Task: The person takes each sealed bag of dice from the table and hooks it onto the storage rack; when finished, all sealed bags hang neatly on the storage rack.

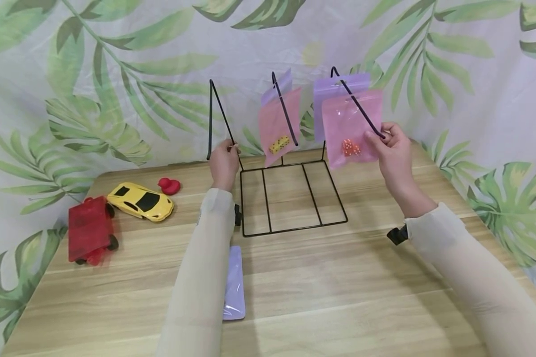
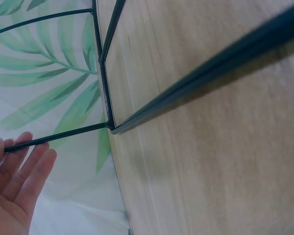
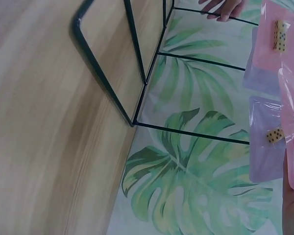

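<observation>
A black wire display rack (image 1: 271, 232) stands on the table with three long hooks. My left hand (image 1: 225, 166) grips its left upright wire, thumb and fingertips around it in the left wrist view. At the right hook's tip, my right hand (image 1: 395, 153) pinches the edge of a pink zip bag (image 1: 339, 124) with orange-red dice (image 1: 349, 148) inside. Behind it on the same hook hangs a purple zip bag (image 1: 319, 99); the right wrist view shows a die (image 3: 274, 135) in it. The middle hook carries a pink bag (image 1: 272, 124) with yellow dice (image 1: 279, 144) and a purple bag (image 1: 285, 84).
Another purple bag (image 1: 235, 282) lies on the table, partly hidden by the left sleeve. To the left are a yellow toy car (image 1: 143, 201), a red rubber duck (image 1: 169, 186) and a red toy vehicle (image 1: 89, 230). A leaf-patterned cloth (image 1: 161, 29) hangs behind the table.
</observation>
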Demonstrator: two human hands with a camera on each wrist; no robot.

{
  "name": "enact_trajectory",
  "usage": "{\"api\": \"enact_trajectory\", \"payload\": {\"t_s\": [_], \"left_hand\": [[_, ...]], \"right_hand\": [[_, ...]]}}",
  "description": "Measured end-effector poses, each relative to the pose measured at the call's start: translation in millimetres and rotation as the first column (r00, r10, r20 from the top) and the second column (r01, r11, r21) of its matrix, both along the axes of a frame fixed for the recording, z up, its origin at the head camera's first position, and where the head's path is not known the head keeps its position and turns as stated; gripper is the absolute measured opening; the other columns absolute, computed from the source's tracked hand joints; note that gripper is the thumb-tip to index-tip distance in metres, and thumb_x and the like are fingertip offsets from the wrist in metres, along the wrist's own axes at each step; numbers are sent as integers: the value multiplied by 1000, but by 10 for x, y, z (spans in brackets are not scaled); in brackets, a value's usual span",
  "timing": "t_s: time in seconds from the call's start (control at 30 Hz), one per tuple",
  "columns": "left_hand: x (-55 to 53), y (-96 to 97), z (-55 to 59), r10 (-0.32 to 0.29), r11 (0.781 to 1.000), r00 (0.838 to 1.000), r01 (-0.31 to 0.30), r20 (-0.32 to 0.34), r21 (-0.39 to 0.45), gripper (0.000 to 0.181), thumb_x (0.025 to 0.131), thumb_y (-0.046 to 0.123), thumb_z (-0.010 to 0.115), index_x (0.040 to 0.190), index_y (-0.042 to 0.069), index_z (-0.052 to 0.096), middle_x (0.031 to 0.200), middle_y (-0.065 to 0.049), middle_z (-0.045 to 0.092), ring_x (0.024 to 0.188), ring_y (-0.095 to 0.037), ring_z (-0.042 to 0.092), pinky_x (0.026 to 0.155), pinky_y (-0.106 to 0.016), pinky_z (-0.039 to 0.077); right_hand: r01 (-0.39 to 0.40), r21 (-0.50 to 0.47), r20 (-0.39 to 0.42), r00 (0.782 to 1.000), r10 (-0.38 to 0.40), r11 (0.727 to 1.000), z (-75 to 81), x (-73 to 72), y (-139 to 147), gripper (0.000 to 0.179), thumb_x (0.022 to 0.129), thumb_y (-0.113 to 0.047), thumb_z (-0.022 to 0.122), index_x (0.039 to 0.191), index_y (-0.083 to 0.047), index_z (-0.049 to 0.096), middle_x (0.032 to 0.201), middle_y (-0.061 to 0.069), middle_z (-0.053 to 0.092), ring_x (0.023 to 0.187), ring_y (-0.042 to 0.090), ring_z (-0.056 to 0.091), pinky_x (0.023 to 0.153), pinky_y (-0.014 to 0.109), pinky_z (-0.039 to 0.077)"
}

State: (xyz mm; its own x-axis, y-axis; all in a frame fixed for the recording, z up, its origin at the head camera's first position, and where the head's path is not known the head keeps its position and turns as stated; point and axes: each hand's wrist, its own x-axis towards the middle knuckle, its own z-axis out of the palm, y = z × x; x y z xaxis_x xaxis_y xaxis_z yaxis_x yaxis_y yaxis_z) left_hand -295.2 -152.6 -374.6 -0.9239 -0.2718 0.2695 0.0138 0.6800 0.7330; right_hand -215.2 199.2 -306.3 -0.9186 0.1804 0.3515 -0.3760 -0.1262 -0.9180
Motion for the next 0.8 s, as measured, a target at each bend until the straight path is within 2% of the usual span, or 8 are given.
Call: {"api": "enact_trajectory", "payload": {"t_s": [0.2,0.3,0.43,0.53,0.63,0.7,0.73,0.8], "left_hand": [[12,-2,4,4,1000,1000,-4,-8,-18,27,104,22,52,110,5,72,100,-12,75,86,-33,66,80,-45,51],[17,0,16,-2,1000,1000,2,1,-21,28,104,23,51,112,5,71,102,-11,75,85,-33,66,79,-45,51],[13,-5,18,-10,1000,1000,10,15,-15,29,105,25,50,113,6,71,103,-10,75,86,-32,66,78,-44,51],[5,-13,15,-12,1000,1000,13,11,-12,29,105,24,50,112,5,71,102,-10,75,86,-32,66,79,-45,51],[2,-19,15,-12,1000,1000,12,7,-14,29,105,24,50,111,5,71,101,-11,75,85,-32,66,79,-45,51],[6,-19,21,-12,1000,1000,12,12,-14,29,105,24,50,111,5,71,102,-10,75,86,-32,66,79,-45,51],[9,-19,25,-15,1000,1000,15,16,-11,29,105,25,50,111,5,71,102,-10,75,86,-32,66,79,-45,51],[16,-16,40,-17,1000,1000,18,21,-14,29,105,25,50,112,5,70,102,-10,75,86,-31,66,79,-45,51]], "right_hand": [[14,-12,27,1000,-13,1000,4,-119,-41,15,92,-2,67,90,-12,56,80,-9,70,73,1,61,65,13,49],[21,9,51,998,-21,1000,-7,-147,-43,15,92,-5,68,90,-14,56,79,-9,67,69,0,57,60,13,46],[-5,26,85,996,3,1000,-53,-164,-14,15,93,-11,69,91,-13,55,79,-9,66,69,0,60,58,14,51],[-33,33,109,994,29,999,-115,-161,21,15,93,-14,70,92,-12,55,81,-8,69,74,4,63,61,19,56],[-30,100,172,985,13,994,-183,-131,58,19,92,-22,71,97,-11,57,84,-8,71,79,5,66,63,21,57],[-48,207,252,968,-6,977,-225,-80,78,28,94,-32,68,106,-9,57,92,-9,71,84,4,67,67,21,58],[-77,271,300,954,-8,960,-246,-43,85,36,94,-36,67,112,-7,55,99,-7,69,86,4,67,69,22,58],[-171,414,392,920,-6,894,-284,51,68,51,96,-43,63,123,-2,52,111,1,66,93,10,66,74,25,58]]}}
